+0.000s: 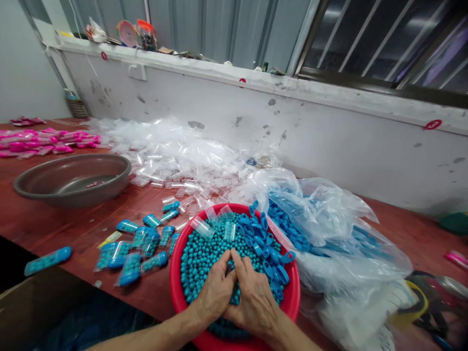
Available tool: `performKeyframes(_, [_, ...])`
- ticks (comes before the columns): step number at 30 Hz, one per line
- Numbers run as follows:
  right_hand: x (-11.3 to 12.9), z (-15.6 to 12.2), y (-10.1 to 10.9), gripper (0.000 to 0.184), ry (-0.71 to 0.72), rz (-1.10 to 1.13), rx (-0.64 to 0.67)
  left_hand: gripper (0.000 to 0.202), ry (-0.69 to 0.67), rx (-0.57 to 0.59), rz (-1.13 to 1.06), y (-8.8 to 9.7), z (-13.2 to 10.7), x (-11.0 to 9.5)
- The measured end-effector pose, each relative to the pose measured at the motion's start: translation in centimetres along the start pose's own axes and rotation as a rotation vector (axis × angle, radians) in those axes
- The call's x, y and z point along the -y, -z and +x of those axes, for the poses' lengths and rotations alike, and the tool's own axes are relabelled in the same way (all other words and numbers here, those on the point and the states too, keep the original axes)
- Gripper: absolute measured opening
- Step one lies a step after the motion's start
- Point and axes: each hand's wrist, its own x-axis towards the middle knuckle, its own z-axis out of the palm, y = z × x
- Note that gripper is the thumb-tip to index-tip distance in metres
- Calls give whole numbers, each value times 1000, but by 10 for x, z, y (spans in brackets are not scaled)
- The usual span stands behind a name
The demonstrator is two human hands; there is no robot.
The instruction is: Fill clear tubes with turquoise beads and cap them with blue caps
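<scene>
Both of my hands are down in a red basin (292, 297) full of small teal beads (199, 256). My left hand (214, 287) and my right hand (254, 295) press together at the thumbs, fingers curled into the beads around something I cannot make out. Blue caps (263, 243) lie heaped on the basin's right side. A clear empty tube (202, 226) rests on the beads at the far rim. Filled, blue-capped tubes (141, 243) lie on the red table left of the basin.
A grey metal bowl (73, 179) sits far left. Pink filled tubes (44, 141) lie behind it. A heap of clear empty tubes (171, 156) spreads along the wall. A plastic bag of blue caps (329, 229) lies right of the basin. One filled tube (47, 261) lies near the table's front edge.
</scene>
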Motion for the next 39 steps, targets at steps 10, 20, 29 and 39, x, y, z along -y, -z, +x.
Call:
performKeyframes(10, [-29, 1, 8, 83, -39, 429, 73, 37, -9, 103, 422, 71, -5, -12])
performKeyframes(20, [-44, 60, 16, 35, -12, 66, -28, 41, -66, -386, 1166, 126, -15, -42])
performKeyframes(29, [-43, 101, -4, 22, -39, 83, 37, 47, 32, -43, 466, 54, 52, -11])
performKeyframes(39, [-38, 15, 12, 25, -27, 9, 87, 5, 94, 265, 603, 52, 25, 8])
